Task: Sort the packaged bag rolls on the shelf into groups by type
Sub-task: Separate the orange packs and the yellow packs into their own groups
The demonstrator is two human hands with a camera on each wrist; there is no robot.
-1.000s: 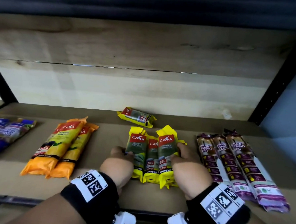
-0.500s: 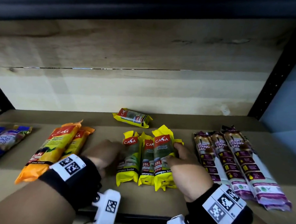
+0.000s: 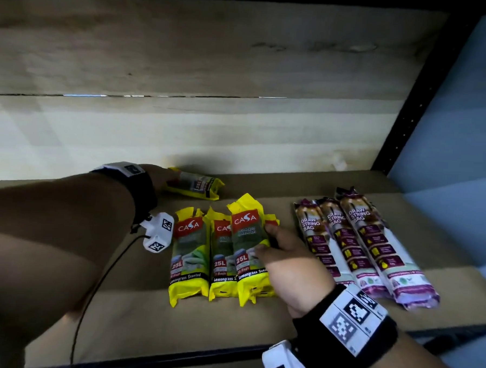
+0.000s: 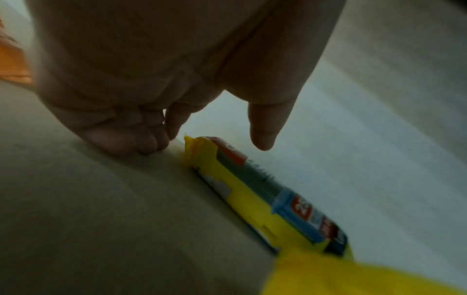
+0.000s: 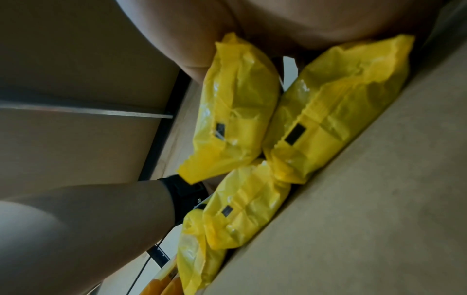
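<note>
Several yellow CASA 25L roll packs (image 3: pixel 221 250) lie side by side mid-shelf, their yellow ends (image 5: pixel 240 111) filling the right wrist view. My right hand (image 3: pixel 264 241) holds the rightmost one, thumb on its front and fingers curled round its right edge. One more yellow pack (image 3: pixel 196 185) lies crosswise at the back by the wall. My left hand (image 3: pixel 163 177) has reached to its left end. In the left wrist view the left hand (image 4: pixel 212 143) has its curled fingers on the shelf beside the pack (image 4: pixel 252 189) and its thumb apart above it, gripping nothing.
Three purple drawstring-bag packs (image 3: pixel 359 246) lie in a row at the right. Orange packs (image 4: pixel 12 65) lie off to the left. The brown shelf board (image 3: pixel 145 313) ends at a wooden back wall (image 3: pixel 239 127), and a black upright (image 3: pixel 409 108) bounds the right side.
My left hand has left the yellow group and stretched back to the lone crosswise pack. The right hand has stayed on the group's right edge. The head view has shifted right.
</note>
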